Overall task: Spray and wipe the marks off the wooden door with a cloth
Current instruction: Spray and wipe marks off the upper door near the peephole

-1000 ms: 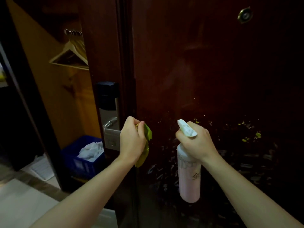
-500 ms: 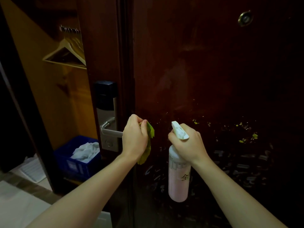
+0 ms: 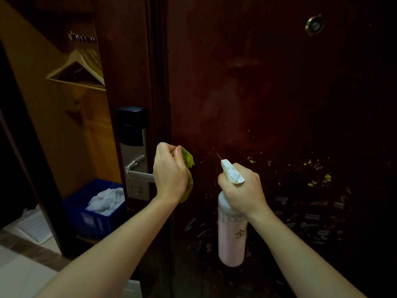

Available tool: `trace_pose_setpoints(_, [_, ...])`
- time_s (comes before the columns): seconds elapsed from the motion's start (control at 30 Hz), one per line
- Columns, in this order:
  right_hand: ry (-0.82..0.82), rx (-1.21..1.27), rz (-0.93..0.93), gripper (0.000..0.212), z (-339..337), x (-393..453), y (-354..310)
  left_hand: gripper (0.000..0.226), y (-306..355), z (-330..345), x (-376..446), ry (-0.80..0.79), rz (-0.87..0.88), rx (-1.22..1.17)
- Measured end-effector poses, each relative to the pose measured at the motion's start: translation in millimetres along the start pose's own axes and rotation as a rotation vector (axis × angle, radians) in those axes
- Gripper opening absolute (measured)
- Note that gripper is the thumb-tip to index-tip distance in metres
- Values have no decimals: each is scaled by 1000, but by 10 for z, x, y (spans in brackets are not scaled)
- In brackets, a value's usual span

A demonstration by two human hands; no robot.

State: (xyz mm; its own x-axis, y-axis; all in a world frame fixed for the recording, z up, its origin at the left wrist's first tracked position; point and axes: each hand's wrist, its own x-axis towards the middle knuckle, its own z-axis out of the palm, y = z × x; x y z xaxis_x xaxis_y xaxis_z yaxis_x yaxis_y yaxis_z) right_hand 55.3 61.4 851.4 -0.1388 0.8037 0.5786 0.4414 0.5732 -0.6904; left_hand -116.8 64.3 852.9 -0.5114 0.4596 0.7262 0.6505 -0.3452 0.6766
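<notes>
The dark red-brown wooden door (image 3: 268,82) fills the right of the view. Yellow-green specks (image 3: 320,179) and pale smears (image 3: 311,220) mark its lower part. My right hand (image 3: 242,190) grips a pink spray bottle (image 3: 232,239) by its white trigger head, nozzle aimed up-left at the door, with a thin jet at the tip. My left hand (image 3: 169,175) holds a bunched green cloth (image 3: 188,168) just in front of the door's left edge, beside the handle.
A silver lever handle (image 3: 137,174) with a black lock plate sits on the door edge by my left hand. Behind it, a blue crate (image 3: 86,216) with white cloths stands on the floor. Wooden hangers (image 3: 79,67) hang in an open closet. A brass peephole (image 3: 314,24) is high right.
Both hands and the bottle have drifted slightly left across the door. The left hand keeps hold of the cloth. A thin spray jet now shows at the nozzle.
</notes>
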Motion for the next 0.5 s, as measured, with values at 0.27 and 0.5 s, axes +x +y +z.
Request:
trace_pose_setpoints(0.27, [63,122,62,25,101,-60,55,14,49,246,365,117,146,110])
trace_pose_setpoints(0.5, [93,118,99,38,66,18,163,17,-35,654,240,90,598,316])
